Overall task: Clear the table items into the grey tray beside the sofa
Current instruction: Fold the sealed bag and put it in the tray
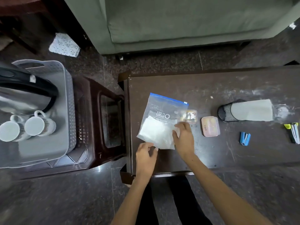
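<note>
While both hands work at the near-left part of the dark table [162, 83], we see the zip bag [159, 120] lying flat there, blue seal strip at its far edge, white contents bunched in its lower half. Left hand [146, 154] sits at the bag's near corner, fingers curled, thumb and fingertips pinching the plastic edge. Right hand [183, 138] is on the bag's right side, fingers bent down onto it and gripping the plastic; how firm the grip is we can't tell.

Small clear box [190, 116] sits just beside the bag's right edge, touching or slightly overlapping it, can't say which. Pink lidded box [210, 126] stands near that, further right. Black mesh pen holder [227, 112] lies tipped on its side with a rolled grey sheet [253, 110] sticking out of it to the right. Blue stapler [245, 138] lies nearer us, apart from the rest. At the right frame edge a yellow-and-black tool [292, 132], partly cut off, type unclear.

Grey tray [65, 88] sits on a dark brown plastic stool [97, 111] left of the table, well apart from the bag. Inside it: two white mugs [34, 125] side by side and a steel kettle with black handle [27, 95]. Green sofa [178, 21] across the top. Patterned white packet [64, 44] on the floor near the sofa's left corner.
</note>
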Demonstrator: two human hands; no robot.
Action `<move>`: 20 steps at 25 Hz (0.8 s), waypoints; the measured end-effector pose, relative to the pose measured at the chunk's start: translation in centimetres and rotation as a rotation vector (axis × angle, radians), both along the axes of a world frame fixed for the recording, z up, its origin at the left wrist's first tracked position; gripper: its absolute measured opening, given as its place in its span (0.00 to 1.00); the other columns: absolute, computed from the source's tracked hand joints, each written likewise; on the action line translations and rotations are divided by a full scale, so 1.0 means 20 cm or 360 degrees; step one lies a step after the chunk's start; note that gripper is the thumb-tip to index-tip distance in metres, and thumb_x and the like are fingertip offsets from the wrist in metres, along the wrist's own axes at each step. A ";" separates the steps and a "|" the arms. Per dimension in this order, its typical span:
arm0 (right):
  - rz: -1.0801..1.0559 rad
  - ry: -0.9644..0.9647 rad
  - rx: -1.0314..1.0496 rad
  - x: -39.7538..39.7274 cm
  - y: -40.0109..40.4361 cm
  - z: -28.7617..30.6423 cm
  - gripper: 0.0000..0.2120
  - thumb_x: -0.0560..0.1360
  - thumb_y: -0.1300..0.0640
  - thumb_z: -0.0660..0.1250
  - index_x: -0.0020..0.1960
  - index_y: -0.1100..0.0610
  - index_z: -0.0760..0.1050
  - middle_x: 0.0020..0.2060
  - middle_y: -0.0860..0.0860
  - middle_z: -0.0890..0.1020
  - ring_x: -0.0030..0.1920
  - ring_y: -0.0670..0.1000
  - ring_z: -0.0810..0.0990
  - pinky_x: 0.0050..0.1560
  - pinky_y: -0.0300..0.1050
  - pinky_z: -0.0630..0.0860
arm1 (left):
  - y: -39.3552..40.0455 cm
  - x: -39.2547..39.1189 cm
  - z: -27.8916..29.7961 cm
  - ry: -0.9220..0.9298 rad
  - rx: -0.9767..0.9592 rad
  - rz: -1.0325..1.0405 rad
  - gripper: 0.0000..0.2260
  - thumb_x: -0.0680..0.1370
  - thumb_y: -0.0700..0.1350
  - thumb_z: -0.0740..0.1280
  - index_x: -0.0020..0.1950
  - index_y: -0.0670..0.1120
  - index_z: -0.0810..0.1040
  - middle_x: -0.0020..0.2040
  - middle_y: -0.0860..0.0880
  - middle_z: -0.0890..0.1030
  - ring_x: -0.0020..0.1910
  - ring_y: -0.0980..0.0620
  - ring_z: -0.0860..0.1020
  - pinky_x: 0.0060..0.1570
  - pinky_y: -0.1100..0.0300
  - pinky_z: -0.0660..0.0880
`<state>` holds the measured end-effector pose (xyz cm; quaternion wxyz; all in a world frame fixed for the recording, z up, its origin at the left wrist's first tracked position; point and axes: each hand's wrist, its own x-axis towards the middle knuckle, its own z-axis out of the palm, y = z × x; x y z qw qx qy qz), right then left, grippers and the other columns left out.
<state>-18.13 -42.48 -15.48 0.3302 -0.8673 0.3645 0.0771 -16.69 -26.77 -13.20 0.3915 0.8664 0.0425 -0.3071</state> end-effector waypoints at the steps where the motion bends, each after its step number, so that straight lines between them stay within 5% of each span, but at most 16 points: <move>1: -0.0082 -0.0009 -0.0013 0.03 -0.02 -0.01 0.10 0.75 0.62 0.65 0.56 0.60 0.76 0.60 0.56 0.72 0.54 0.55 0.76 0.50 0.45 0.75 | -0.02 0.00 -0.02 0.0016 0.0021 0.0006 0.08 0.75 0.40 0.69 0.54 0.42 0.80 0.50 0.48 0.77 0.49 0.48 0.79 0.53 0.56 0.77; 5: -0.0269 -0.0001 0.0026 0.15 -0.11 -0.03 0.09 0.74 0.63 0.64 0.53 0.59 0.77 0.57 0.59 0.72 0.53 0.58 0.74 0.51 0.41 0.68 | -0.10 0.04 -0.08 0.0036 0.0044 0.0014 0.09 0.76 0.40 0.68 0.55 0.41 0.79 0.54 0.45 0.78 0.47 0.50 0.78 0.52 0.58 0.77; 13: -0.0509 0.0305 0.0163 0.20 -0.16 -0.02 0.12 0.72 0.60 0.70 0.51 0.62 0.71 0.49 0.61 0.79 0.49 0.62 0.79 0.47 0.50 0.74 | -0.16 0.15 -0.10 0.0095 -0.0040 0.0118 0.08 0.77 0.41 0.67 0.54 0.41 0.80 0.55 0.44 0.81 0.47 0.54 0.77 0.44 0.72 0.71; 16: -0.0327 0.0038 0.0282 0.20 -0.16 0.03 0.08 0.71 0.66 0.67 0.44 0.58 0.69 0.38 0.54 0.78 0.42 0.58 0.79 0.41 0.47 0.70 | -0.16 0.17 -0.08 0.0075 -0.0096 0.0229 0.07 0.77 0.41 0.67 0.53 0.41 0.81 0.53 0.45 0.82 0.46 0.54 0.77 0.38 0.77 0.70; 20: -0.0098 -0.0382 0.0767 0.19 -0.18 0.16 0.09 0.73 0.70 0.66 0.45 0.58 0.72 0.39 0.46 0.75 0.35 0.45 0.74 0.41 0.34 0.72 | -0.09 0.22 -0.04 -0.0058 -0.0120 0.0498 0.12 0.78 0.44 0.66 0.60 0.41 0.77 0.57 0.44 0.80 0.50 0.52 0.77 0.49 0.65 0.72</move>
